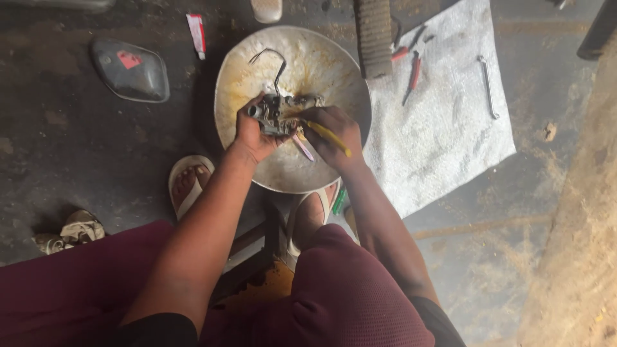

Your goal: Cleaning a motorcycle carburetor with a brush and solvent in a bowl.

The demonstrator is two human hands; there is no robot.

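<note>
While the left hand (252,132) grips a small grey engine part (277,114) at frame centre, over a stained metal basin (257,71) that would catch drips, the right hand (335,132) closes on a yellow-handled tool (329,136) set against it; pliers (413,76) and wrench (488,87) lie on a cloth (450,141), upper right.

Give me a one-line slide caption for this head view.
Left hand grips a small metal engine part over a round metal basin while right hand works it with a yellow-handled tool.

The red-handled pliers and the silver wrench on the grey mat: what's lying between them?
Nothing: in the head view, only bare grey mat lies between pliers and wrench.
</note>
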